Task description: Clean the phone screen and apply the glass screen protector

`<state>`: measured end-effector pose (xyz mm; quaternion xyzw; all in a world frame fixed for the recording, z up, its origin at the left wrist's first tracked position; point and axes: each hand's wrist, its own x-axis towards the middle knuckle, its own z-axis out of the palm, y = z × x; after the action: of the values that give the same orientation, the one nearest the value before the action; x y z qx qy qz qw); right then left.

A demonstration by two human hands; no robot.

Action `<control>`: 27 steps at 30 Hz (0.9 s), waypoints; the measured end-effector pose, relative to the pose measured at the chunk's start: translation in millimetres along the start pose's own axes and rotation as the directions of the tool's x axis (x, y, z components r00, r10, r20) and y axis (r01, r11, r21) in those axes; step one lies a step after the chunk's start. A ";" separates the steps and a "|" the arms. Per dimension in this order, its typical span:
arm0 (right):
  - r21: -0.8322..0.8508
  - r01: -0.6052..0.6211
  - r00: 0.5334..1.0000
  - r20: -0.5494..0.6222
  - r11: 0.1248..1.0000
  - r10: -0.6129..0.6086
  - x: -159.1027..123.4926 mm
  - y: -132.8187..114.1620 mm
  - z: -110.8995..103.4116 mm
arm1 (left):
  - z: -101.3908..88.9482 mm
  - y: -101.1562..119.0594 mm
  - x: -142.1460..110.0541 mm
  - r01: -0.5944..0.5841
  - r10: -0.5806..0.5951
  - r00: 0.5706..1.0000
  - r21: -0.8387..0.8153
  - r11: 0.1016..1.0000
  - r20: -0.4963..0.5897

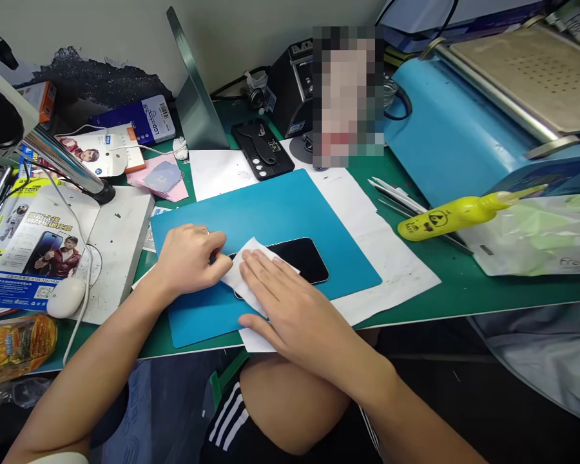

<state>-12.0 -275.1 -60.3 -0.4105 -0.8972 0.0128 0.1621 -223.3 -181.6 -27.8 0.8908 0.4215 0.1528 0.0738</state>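
Observation:
A smartphone (311, 256) with a black screen lies on the blue mat (251, 200). Part of it is hidden under a folded white wipe (251, 248). My right hand (292, 299) presses the wipe onto the phone, fingers stretched flat and thumb spread toward the mat's front edge. At the phone's left end is my left hand (193, 258), closed with curled fingers, its thumb and forefinger near the wipe's corner. Whether it grips anything is hidden.
Behind the mat lie a black phone case (263, 148) and white paper (222, 174). A yellow bottle (444, 219), tweezers (401, 196) and a blue machine (444, 122) stand right. Boxes (43, 232), a lamp post (67, 161) and a white cable (87, 270) crowd the left.

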 end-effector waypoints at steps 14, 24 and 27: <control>-0.022 0.074 0.988 -0.133 0.997 -0.076 -47.6 44.9 -10.2 | -2.2 2.9 -7.8 -0.084 0.090 0.995 0.116 0.990 -0.050; -0.066 -0.133 0.980 -0.156 0.989 0.121 -46.8 84.0 -18.4 | -3.6 6.5 -19.9 -0.190 0.156 0.959 0.126 0.974 0.238; -0.043 -0.208 0.968 -0.154 0.977 0.200 -18.9 93.6 -26.7 | -2.7 9.0 -19.5 -0.167 0.134 0.960 0.120 0.979 0.246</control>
<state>76.1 -230.1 -54.9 -0.5050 -0.8356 -0.0275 0.2143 -229.3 -202.5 -27.0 0.9351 0.3503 0.0207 0.0490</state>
